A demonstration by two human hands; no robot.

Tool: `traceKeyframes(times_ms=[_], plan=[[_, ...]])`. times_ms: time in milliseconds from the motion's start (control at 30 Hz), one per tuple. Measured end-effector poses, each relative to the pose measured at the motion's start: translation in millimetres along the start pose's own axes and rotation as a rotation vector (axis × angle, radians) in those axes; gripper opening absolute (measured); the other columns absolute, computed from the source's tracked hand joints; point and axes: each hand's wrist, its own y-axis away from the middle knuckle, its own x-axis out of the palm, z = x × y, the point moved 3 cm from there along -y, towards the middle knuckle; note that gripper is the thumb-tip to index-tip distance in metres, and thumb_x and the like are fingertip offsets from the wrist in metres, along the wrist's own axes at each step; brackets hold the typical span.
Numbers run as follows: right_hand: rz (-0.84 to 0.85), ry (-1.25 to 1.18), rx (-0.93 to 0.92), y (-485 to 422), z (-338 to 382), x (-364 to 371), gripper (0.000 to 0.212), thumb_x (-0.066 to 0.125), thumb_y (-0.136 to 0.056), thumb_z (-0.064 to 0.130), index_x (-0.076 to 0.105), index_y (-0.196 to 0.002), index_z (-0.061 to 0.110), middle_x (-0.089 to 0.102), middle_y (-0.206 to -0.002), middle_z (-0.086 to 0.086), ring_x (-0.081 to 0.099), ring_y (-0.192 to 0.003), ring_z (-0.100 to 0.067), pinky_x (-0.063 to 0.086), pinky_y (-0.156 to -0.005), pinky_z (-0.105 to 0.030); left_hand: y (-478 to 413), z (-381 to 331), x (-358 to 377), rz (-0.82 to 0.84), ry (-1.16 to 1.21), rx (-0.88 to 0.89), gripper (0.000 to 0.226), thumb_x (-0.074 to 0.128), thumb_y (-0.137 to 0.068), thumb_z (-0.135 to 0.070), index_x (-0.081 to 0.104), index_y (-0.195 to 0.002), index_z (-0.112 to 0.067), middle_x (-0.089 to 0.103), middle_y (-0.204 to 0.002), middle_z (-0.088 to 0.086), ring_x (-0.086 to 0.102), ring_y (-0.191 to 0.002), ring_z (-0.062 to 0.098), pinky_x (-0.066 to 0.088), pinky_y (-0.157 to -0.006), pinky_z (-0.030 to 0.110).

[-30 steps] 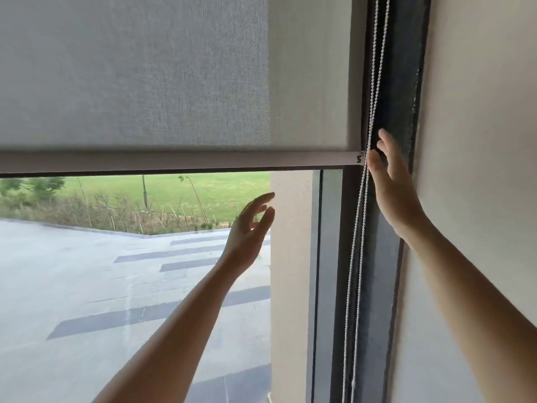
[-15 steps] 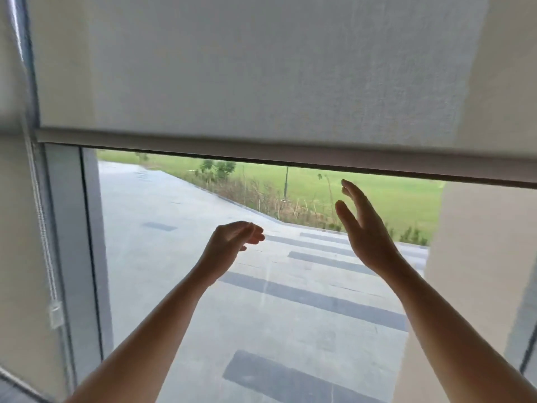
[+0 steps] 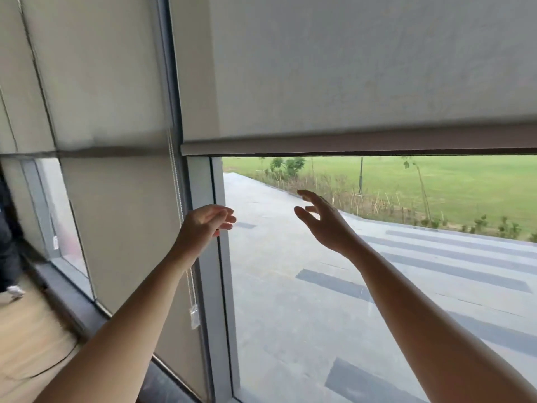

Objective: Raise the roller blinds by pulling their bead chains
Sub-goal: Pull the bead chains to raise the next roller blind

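Head view: a thin white bead chain (image 3: pixel 177 181) hangs straight down along the grey vertical window frame post (image 3: pixel 203 257), its long axis upright, ending low in a small clear plastic weight (image 3: pixel 194 315). It belongs, by my reading, to the pale beige fabric roller blind on the left (image 3: pixel 110 82), whose bottom bar sits at about the same height as that of the wide grey fabric roller blind on the right (image 3: pixel 363 68); both are partly raised, with paving and grass showing under the right one.

The left hand (image 3: pixel 203 228) is the nearer one. It is raised in front of the post, fingers (image 3: pixel 225 218) loosely curled and pointing right, holding nothing; the chain runs just to the left of it and passes behind the wrist, so whether skin touches beads I cannot tell. The right hand (image 3: pixel 325 225) is well apart to the right, over the glass, fingers spread and empty.

The coming grasp likely calls for the left hand to shift slightly leftward and close round one strand of the loop, then draw downward along its length.

No containers are in sight.
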Motion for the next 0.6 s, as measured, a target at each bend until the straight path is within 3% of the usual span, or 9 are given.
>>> traceKeyframes(times_ms=[167,333,500,600], plan=[[0.102,-0.033,-0.018,-63.5,12.1,98.2,0.045,0.052,-0.096,0.034,0.043,-0.139,0.025,0.048,-0.142,-0.007,0.055,-0.12,-0.022,0.037,-0.088,-0.028,-37.0,74.0,-63.4,-0.067,-0.015,-0.091,0.016,0.053,-0.097,-0.014,0.069,-0.099,-0.013,0.076,-0.092,0.0,0.072,-0.085,0.017,0.05,-0.07,0.026],[0.13,-0.06,-0.064,-141.7,14.1,175.2,0.045,0.051,-0.096,0.035,0.044,-0.139,0.025,0.049,-0.141,-0.007,0.056,-0.12,-0.021,0.038,-0.085,-0.028,-90.8,144.8,-107.4,-0.119,-0.013,-0.12,0.017,0.054,-0.096,-0.012,0.07,-0.094,-0.017,0.077,-0.085,-0.004,0.073,-0.077,0.011,0.051,-0.07,0.026],[0.143,-0.111,-0.114,-219.7,4.3,252.1,0.042,0.051,-0.096,0.033,0.045,-0.137,0.022,0.06,-0.126,-0.006,0.063,-0.105,-0.018,0.052,-0.077,-0.028,-159.6,210.4,-145.2,-0.28,0.01,-0.145,0.018,0.056,-0.094,-0.009,0.07,-0.089,-0.019,0.075,-0.08,-0.003,0.07,-0.072,0.014,0.048,-0.065,0.024],[0.184,-0.121,-0.124,-264.3,3.2,292.6,0.041,0.05,-0.097,0.031,0.045,-0.137,0.024,0.063,-0.122,-0.005,0.061,-0.096,-0.013,0.057,-0.078,-0.03,-212.7,234.2,-163.3,-0.361,-0.001,-0.138,0.015,0.057,-0.093,-0.01,0.065,-0.093,-0.023,0.072,-0.089,0.006,0.069,-0.08,0.023,0.049,-0.072,0.032]])
